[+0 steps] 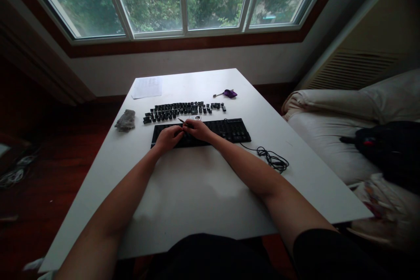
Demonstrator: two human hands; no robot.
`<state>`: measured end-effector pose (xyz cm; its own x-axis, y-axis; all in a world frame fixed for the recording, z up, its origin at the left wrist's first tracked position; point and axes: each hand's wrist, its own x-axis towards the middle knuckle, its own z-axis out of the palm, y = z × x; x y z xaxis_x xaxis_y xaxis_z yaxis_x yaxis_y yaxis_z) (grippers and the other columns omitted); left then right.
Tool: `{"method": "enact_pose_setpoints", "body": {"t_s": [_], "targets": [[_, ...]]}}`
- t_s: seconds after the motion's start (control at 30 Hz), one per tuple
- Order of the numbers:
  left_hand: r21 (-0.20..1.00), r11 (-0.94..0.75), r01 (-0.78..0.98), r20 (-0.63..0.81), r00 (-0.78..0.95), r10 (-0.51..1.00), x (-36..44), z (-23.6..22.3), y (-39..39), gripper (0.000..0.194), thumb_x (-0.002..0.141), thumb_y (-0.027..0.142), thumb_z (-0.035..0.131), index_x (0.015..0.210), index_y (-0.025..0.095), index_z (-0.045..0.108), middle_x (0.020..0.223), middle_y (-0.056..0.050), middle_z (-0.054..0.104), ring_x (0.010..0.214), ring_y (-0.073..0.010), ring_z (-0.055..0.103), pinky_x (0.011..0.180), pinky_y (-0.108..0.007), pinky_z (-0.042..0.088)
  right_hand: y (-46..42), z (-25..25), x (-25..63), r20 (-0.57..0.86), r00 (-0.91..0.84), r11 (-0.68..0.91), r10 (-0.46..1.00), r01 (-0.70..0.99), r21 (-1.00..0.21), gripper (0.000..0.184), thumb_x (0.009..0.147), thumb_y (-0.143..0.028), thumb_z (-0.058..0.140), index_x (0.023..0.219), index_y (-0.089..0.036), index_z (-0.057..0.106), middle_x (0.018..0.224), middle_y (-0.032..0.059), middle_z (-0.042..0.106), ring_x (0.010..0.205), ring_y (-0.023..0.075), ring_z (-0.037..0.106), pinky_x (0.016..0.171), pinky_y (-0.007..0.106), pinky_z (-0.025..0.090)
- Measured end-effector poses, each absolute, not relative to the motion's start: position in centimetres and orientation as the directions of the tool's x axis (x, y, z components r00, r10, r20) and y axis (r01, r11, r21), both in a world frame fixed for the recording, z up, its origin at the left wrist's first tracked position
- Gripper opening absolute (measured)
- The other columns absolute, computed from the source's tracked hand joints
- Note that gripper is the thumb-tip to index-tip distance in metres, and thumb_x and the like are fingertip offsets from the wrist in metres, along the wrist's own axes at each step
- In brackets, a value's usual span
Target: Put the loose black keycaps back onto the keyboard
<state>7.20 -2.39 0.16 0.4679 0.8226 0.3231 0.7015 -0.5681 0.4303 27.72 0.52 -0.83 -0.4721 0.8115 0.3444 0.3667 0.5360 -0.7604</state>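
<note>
A black keyboard [229,130] lies across the middle of the white table, partly hidden under both hands. My right hand [197,130] is over its left half, closed around a thin pointed tool [181,120] whose tip sticks out to the upper left. Close beside it, my left hand [169,137] has its fingers bent and pinched together at the keys; whatever they hold is hidden. Behind the keyboard, loose black keycaps [177,109] stand in rows. A small round whitish item [197,117] sits between keycaps and keyboard.
A grey crumpled cloth [125,120] lies left of the keycaps, paper sheets [147,87] at the far left corner. Farther back are a small brush [218,94] and a purple item [230,93]. The coiled cable [274,159] rests at right; a sofa [324,131] stands beside the table.
</note>
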Motion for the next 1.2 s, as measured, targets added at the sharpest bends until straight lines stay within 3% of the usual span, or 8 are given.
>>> {"method": "enact_pose_setpoints", "body": {"t_s": [1.2], "targets": [[0.371,-0.595,0.713,0.341,0.491,0.801,7.25,-0.06,-2.26,0.020,0.093,0.032,0.055,0.099,0.020,0.069,0.089,-0.005,0.069,0.078,-0.0190,0.062,0.070,-0.030,0.043,0.33,-0.90,27.65,0.387,-0.475,0.579,0.790,0.374,-0.724,0.026,0.089,-0.040,0.058,0.091,-0.015,0.067,0.078,0.0013,0.064,0.071,0.0134,0.051,0.068,0.025,0.036]]}}
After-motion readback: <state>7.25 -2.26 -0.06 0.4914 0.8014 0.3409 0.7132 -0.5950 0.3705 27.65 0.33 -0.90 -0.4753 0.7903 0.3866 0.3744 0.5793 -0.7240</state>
